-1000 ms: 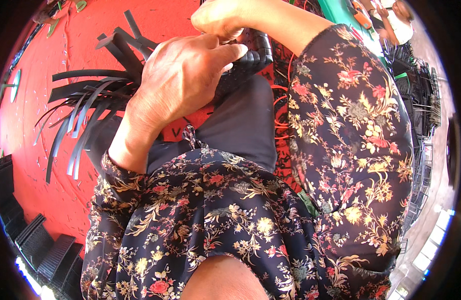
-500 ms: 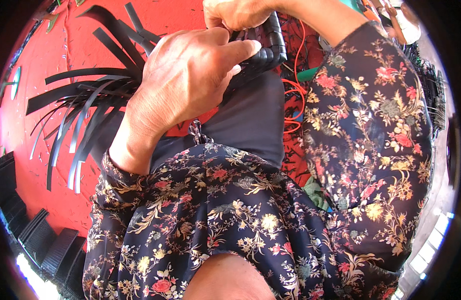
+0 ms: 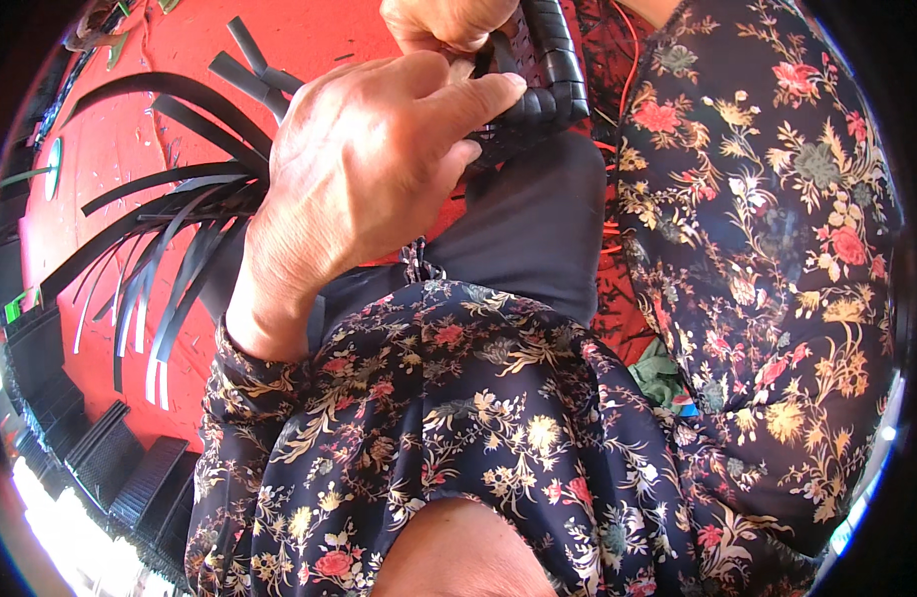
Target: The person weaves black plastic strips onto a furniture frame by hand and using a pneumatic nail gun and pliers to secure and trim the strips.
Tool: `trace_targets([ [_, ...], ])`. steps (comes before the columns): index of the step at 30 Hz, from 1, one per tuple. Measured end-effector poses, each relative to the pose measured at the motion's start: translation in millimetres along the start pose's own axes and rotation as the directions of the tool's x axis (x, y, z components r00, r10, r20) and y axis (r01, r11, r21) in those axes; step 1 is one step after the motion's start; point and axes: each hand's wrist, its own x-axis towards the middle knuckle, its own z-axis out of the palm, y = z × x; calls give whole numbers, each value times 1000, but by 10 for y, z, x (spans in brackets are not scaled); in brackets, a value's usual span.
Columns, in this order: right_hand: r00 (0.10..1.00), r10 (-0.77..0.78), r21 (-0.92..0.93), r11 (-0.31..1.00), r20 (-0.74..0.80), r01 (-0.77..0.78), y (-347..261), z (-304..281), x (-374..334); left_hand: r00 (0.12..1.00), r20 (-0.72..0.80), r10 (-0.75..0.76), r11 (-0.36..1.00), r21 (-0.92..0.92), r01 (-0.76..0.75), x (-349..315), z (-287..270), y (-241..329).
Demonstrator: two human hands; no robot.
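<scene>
A woven piece of glossy black flat strips [image 3: 556, 60], perhaps a basket, rests at my lap, with a thick braided rim on its right side. My left hand [image 3: 364, 159] lies over its near part and grips it, a finger pressed along the inside of the rim. Long loose strips [image 3: 170, 174] fan out to the left from beneath that hand. At the upper edge my right hand [image 3: 453, 20] is closed, its fingertips pinching a black strip close to my left fingers. The weave under both hands is mostly hidden.
Red floor [image 3: 70, 289] spreads around me, strewn with small black scraps. Black woven panels [image 3: 145, 483] stand at the lower left. An orange-red cord [image 3: 632, 60] runs along the right, and a green crumpled cloth [image 3: 657, 376] lies beside my right sleeve.
My right hand has shifted slightly left and up, its forearm now mostly out of view. The view has tilted a little; my left hand keeps its hold on the woven piece.
</scene>
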Motion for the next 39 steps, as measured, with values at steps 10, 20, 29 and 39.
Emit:
trace_targets([
  [10, 995, 24, -20, 999, -95, -26, 0, 49, -74, 999, 6, 44, 999, 21, -44, 35, -23, 107],
  [20, 986, 18, 38, 999, -163, -12, -126, 165, -184, 997, 70, 16, 1000, 18, -17, 51, -57, 132],
  [29, 983, 22, 48, 999, -184, -14, -151, 221, -234, 996, 68, 52, 999, -18, -50, 75, -81, 95],
  [39, 984, 15, 78, 997, -177, -1, -105, 140, -252, 995, 62, 72, 997, -21, -71, 124, -32, 88],
])
